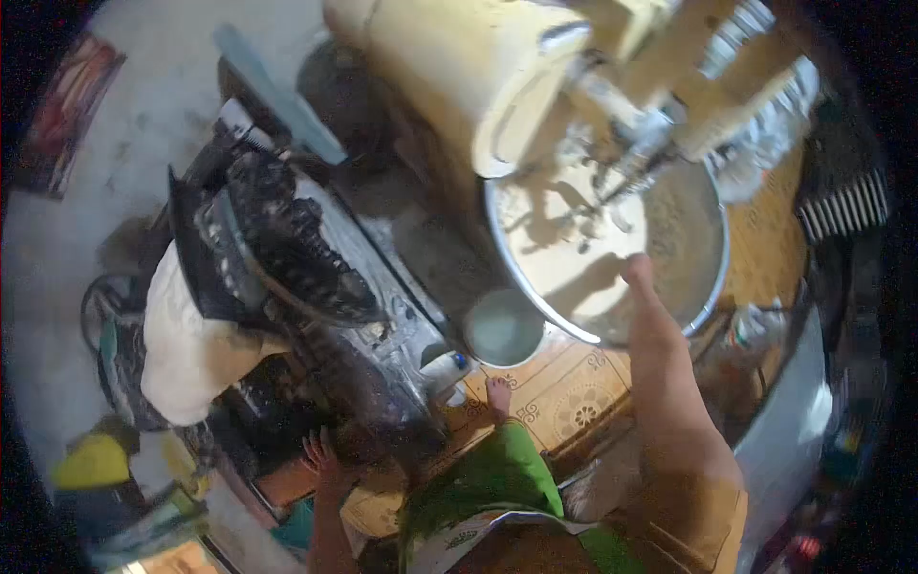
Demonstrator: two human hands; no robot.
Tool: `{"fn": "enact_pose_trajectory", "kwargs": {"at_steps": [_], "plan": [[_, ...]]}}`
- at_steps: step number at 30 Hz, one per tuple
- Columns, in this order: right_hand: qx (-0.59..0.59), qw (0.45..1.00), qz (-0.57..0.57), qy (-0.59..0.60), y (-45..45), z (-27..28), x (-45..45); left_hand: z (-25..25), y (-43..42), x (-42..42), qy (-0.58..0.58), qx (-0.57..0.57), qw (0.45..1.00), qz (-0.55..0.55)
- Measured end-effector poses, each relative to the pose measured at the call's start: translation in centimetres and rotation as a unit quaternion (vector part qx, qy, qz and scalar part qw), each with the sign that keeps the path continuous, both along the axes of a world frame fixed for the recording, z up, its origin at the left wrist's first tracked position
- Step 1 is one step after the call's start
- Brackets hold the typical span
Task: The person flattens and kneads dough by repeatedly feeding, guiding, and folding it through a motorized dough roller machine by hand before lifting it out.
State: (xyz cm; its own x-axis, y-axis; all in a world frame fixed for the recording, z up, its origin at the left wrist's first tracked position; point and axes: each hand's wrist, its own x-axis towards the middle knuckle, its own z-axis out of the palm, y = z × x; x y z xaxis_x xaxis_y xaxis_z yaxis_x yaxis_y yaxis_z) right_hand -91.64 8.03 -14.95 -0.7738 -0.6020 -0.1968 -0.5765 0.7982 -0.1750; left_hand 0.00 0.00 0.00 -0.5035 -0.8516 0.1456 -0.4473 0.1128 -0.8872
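The large round basin looks like metal, its rim smooth and shiny; the batter-like mass inside is smooth and pale. The cream machine housing has a smooth, slightly glossy painted look. Patterned floor tiles look smooth, with a soft sheen. The green garment is matt cloth, and the bag resembles crinkled, shiny clear plastic.

No lettering, label, brand, number or sign can be read anywhere in the room.
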Motion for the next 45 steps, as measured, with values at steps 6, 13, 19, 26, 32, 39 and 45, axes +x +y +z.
{"fn": "enact_pose_trajectory", "kwargs": {"at_steps": [6,13,19,26,32,39,45], "plan": [[-0.121,0.967,0.018,-0.223,-4.5,3.3,1.2,6.2,-1.0,-7.3,0.451,0.305,0.839,0.004],[-0.043,0.977,0.162,-0.13,-4.0,-8.4,-7.7,2.3,0.8,-5.5,0.352,0.304,0.867,0.18],[-0.003,0.96,0.271,0.062,-2.1,2.3,-6.8,2.8,0.8,-7.3,0.312,0.284,0.894,0.152],[-0.329,0.941,-0.079,-0.017,-1.5,17.4,7.3,5.7,0.8,-9.0,0.437,0.319,0.832,0.12],[-0.495,0.868,-0.023,-0.04,-0.4,18.2,19.3,10.7,-0.2,-9.5,0.496,0.38,0.765,0.155],[-0.42,0.791,-0.103,-0.432,-5.7,29.8,50.7,12.3,-3.9,0.7,0.729,0.452,0.513,0.017],[-0.322,0.767,-0.074,-0.55,-10.7,35.6,69.5,19.7,-9.0,16.7,0.814,0.118,0.568,-0.041]]}}
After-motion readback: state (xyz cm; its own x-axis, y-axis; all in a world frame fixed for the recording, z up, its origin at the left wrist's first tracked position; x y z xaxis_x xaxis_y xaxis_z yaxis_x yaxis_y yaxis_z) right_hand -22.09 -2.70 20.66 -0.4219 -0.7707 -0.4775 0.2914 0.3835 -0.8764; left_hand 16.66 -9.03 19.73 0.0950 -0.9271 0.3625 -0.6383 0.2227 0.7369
